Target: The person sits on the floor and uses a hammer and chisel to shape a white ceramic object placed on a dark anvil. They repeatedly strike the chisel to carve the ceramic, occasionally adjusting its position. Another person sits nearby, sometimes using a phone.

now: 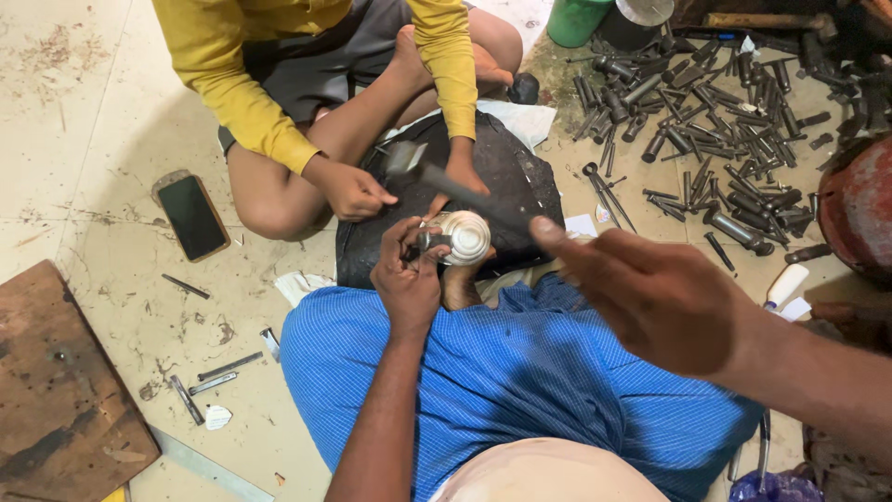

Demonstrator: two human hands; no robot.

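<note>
My left hand [406,274] grips a short metal punch [429,244] and presses its tip against a small ridged, dome-shaped silver piece [464,235]. The piece rests on a black padded block [506,172] just beyond my blue-clothed knee. My right hand [650,293] is raised and holds the handle of a hammer [446,181], whose head hovers above and left of the piece. A person in a yellow sleeve sits opposite; one hand [462,177] steadies the far side of the piece, the other hand [351,191] rests on the block's left edge.
A dark phone [191,216] lies on the floor at left. A wooden board [56,381] sits at lower left, with small metal tools [218,372] beside it. Several dark punches and chisels [715,121] are scattered at upper right, near a green container [576,19] and a rusty round vessel [859,209].
</note>
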